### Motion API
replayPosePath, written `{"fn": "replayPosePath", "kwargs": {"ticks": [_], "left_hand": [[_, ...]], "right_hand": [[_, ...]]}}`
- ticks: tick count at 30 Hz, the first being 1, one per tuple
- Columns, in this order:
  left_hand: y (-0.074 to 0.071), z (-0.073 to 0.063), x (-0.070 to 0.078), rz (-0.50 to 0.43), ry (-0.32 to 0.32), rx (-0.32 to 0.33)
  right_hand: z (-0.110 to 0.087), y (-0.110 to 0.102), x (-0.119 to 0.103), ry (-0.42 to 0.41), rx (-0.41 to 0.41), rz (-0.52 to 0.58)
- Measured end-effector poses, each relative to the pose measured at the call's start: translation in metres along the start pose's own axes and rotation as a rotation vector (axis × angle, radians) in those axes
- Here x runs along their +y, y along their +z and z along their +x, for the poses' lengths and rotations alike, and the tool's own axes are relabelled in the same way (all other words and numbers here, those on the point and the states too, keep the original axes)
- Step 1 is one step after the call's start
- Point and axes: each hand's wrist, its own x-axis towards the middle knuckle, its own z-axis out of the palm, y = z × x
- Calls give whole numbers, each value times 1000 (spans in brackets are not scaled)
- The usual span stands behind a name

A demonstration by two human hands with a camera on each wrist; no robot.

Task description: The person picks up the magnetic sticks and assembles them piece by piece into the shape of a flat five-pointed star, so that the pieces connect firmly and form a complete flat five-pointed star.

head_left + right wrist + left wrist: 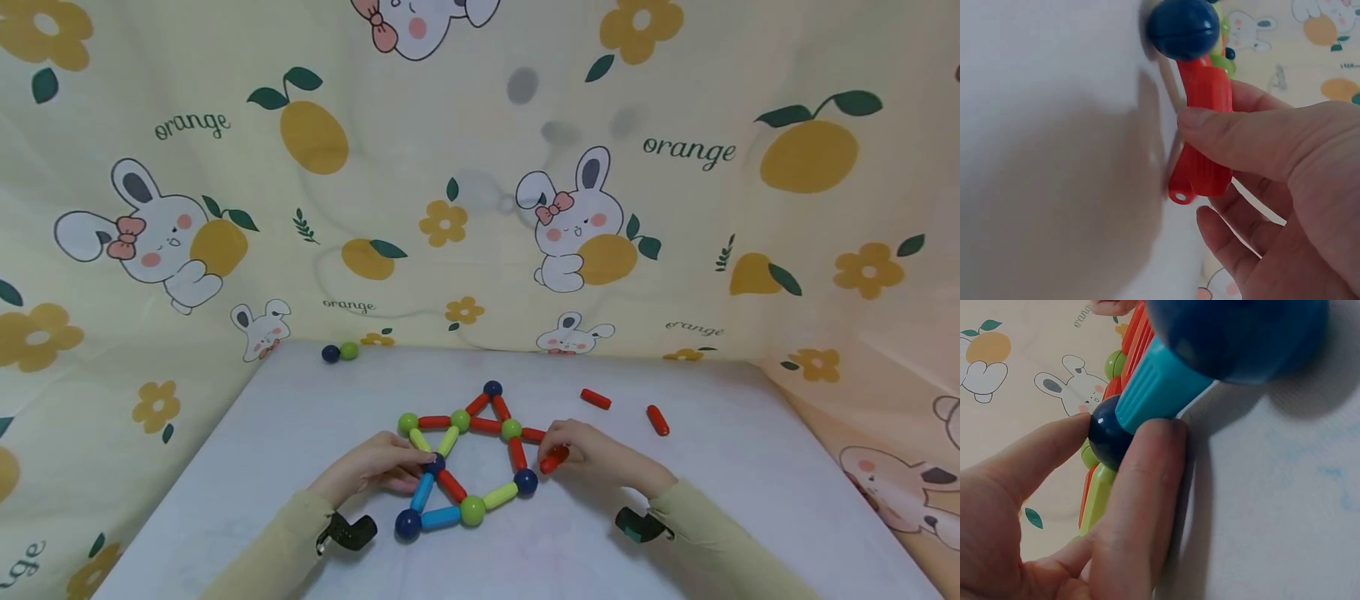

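Note:
A flat figure of magnetic rods and balls lies on the table. My left hand (378,467) grips a dark blue ball (1107,432) at its left side, thumb and fingers on opposite sides. Two blue rods (441,517) meet at a larger-looking dark blue ball (408,525) nearby. On the figure's right, my right hand (596,454) pinches a loose red rod (1211,134) between thumb and fingers. Just behind that rod, another red rod (533,435) sticks out from a green ball (511,429). A dark blue ball (527,482) stands close to the held rod.
Two loose red rods (596,399) lie at the back right, the second rod (657,420) farther right. A dark blue ball (331,354) and a green ball (349,351) rest at the back left. A printed curtain (480,275) hangs behind the white table (675,392).

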Motion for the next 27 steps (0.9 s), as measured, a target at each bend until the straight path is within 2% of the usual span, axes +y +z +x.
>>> {"fn": "replayPosePath", "kwargs": {"ticks": [10, 19, 27], "left_hand": [[0, -1, 0, -14, -3, 4], [0, -4, -1, -1, 6, 16], [-19, -9, 0, -127, 74, -88]], "right_hand": [[-2, 9, -6, 12, 10, -47], [-1, 14, -8, 45, 44, -17], [-21, 5, -22, 49, 138, 106]]}}
